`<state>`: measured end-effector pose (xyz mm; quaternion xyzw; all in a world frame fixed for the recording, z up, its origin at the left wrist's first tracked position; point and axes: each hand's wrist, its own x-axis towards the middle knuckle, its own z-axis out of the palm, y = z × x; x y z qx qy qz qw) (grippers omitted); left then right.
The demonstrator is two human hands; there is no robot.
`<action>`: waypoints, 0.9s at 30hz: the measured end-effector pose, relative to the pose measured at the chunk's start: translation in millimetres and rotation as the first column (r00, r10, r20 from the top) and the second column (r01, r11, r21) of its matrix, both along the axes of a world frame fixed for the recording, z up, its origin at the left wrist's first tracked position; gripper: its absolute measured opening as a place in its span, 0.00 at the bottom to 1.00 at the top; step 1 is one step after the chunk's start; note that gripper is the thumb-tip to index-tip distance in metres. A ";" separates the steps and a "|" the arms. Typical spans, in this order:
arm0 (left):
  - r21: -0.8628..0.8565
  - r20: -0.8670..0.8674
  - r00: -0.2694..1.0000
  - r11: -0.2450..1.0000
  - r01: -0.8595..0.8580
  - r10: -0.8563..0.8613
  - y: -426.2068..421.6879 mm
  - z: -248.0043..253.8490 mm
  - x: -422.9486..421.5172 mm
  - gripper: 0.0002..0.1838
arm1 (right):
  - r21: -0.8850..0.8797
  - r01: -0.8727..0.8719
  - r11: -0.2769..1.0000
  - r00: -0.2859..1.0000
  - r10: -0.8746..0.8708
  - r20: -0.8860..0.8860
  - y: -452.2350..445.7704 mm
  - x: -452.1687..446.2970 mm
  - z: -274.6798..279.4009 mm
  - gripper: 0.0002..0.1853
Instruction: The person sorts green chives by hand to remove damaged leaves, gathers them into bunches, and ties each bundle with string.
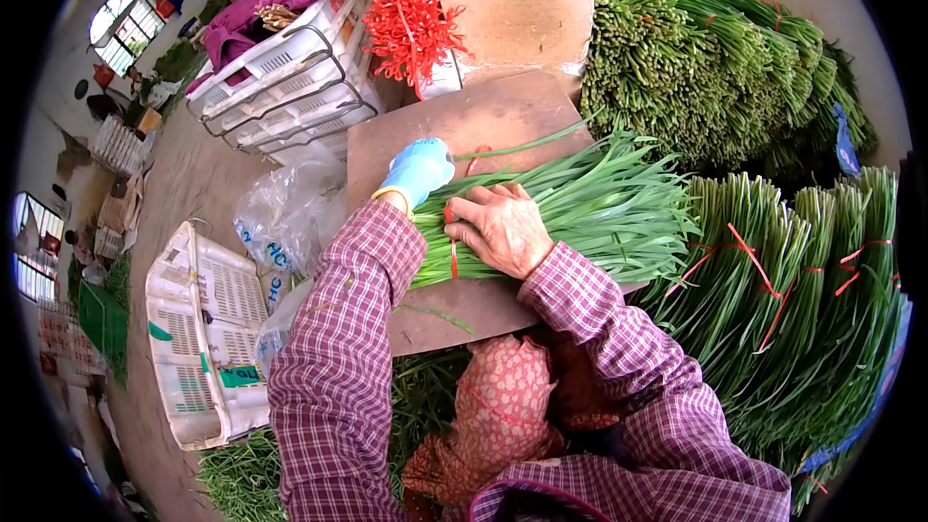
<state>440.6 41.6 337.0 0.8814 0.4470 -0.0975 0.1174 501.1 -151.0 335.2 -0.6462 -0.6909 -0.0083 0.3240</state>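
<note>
A bundle of garlic chives lies across a brown board, its leaf tips fanned to the right. A red tie crosses the bundle near its left part, and a loose red end shows on the far side. My right hand, bare, rests on top of the bundle with its fingertips and thumb closed at the red tie. My left hand, in a light blue glove, is curled at the bundle's far left side. What its fingers hold is hidden.
Many red ties hang behind the board. Stacked white crates bear a purple cloth. Piled chives and tied bundles stand right. A white crate and clear plastic bag lie left.
</note>
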 end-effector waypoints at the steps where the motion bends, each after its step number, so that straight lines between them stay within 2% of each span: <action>1: 0.002 -0.002 1.000 1.000 0.001 -0.001 5.7 -7.7 -2.4 0.17 | 0.015 0.001 1.000 1.000 -0.001 0.003 -0.3 0.0 -0.2 0.10; 3: -0.114 0.286 0.948 0.977 0.178 -0.139 12.4 -19.1 -6.0 0.20 | 0.027 0.006 1.000 1.000 -0.006 0.005 -1.2 -0.2 0.0 0.10; 4: -0.114 0.284 0.949 0.977 0.178 -0.140 3.8 -8.4 -2.7 0.20 | 0.026 0.003 1.000 1.000 -0.003 -0.002 -1.7 -0.2 0.4 0.10; 6: -0.041 0.139 0.988 0.996 0.075 -0.068 -13.3 7.7 9.9 0.22 | 0.024 0.002 1.000 1.000 -0.002 -0.010 -2.0 -0.4 -0.1 0.10; 7: -0.042 0.138 0.988 0.996 0.077 -0.070 -17.6 5.7 14.2 0.22 | 0.027 0.005 1.000 1.000 -0.004 -0.013 -2.1 -0.5 -0.7 0.10; 9: 0.124 0.108 0.994 0.992 -0.009 -0.004 -24.0 2.5 21.2 0.20 | 0.027 0.012 1.000 1.000 -0.012 -0.013 -2.0 0.3 -2.0 0.10; 10: 0.123 0.108 0.994 0.992 -0.005 -0.008 -22.4 1.6 23.3 0.20 | 0.032 0.007 0.999 1.000 -0.007 -0.020 -1.9 0.2 -2.7 0.10; 12: -0.033 0.154 0.986 0.997 -0.064 0.069 -15.1 -1.4 22.7 0.20 | 0.040 0.007 0.999 1.000 -0.005 -0.030 -2.3 -0.6 -2.4 0.10; 13: -0.033 0.152 0.986 0.997 -0.064 0.068 -12.5 -5.2 19.1 0.20 | 0.040 0.008 0.999 0.999 -0.006 -0.032 -3.0 -1.3 -1.0 0.10; 15: -0.052 0.273 0.958 0.995 -0.081 0.092 -5.1 -14.0 10.9 0.18 | 0.035 -0.011 0.999 0.999 0.012 -0.033 -5.0 -0.9 3.0 0.11; 17: -0.293 0.446 0.881 0.956 -0.022 0.157 16.2 -29.1 -2.3 0.13 | 0.050 -0.012 0.999 0.999 0.014 -0.041 -6.1 0.5 3.6 0.11; 18: -0.363 0.577 0.792 0.931 0.032 0.198 13.9 -24.3 -14.0 0.11 | 0.063 -0.017 0.998 0.998 0.020 -0.052 -6.9 -0.8 3.2 0.11; 19: -0.424 0.611 0.759 0.903 0.073 0.226 8.1 -9.0 -23.6 0.11 | 0.063 -0.021 0.998 0.998 0.024 -0.055 -7.3 -2.2 1.3 0.11; 21: -0.553 0.576 0.743 0.832 0.046 0.341 4.2 6.8 -39.3 0.11 | 0.130 0.007 0.991 0.997 0.003 -0.075 -6.9 -3.9 -2.6 0.09; 24: -0.525 0.658 0.679 0.844 0.104 0.326 -13.7 13.0 -51.2 0.09 | 0.131 0.008 0.991 0.996 0.004 -0.091 -10.6 -5.4 -0.2 0.09; 27: -0.385 0.760 0.612 0.910 0.155 0.218 -45.2 8.1 -55.9 0.08 | 0.094 0.009 0.996 0.994 0.001 -0.105 -17.4 -9.4 5.9 0.09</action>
